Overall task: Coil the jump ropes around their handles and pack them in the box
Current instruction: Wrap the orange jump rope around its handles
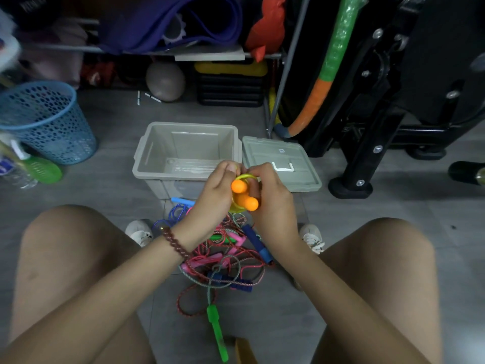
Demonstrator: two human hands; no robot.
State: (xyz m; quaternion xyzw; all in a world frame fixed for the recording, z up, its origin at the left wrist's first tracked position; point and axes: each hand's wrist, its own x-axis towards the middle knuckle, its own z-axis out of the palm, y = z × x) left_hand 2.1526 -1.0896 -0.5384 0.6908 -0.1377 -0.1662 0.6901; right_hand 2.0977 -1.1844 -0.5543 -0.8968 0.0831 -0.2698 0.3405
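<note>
Handles (244, 195) — two, orange, side by side — sit between both hands, over the near rim of the box (141, 158), with a yellow rope (245, 176) looped round them. The left hand (210, 198) grips them from one side and the right hand (273, 203) from the other, fingertips meeting at the loop. The box stands open on the floor (118, 195), lid (288, 164) just beside it. A tangle (225, 258) of other ropes lies between the feet.
</note>
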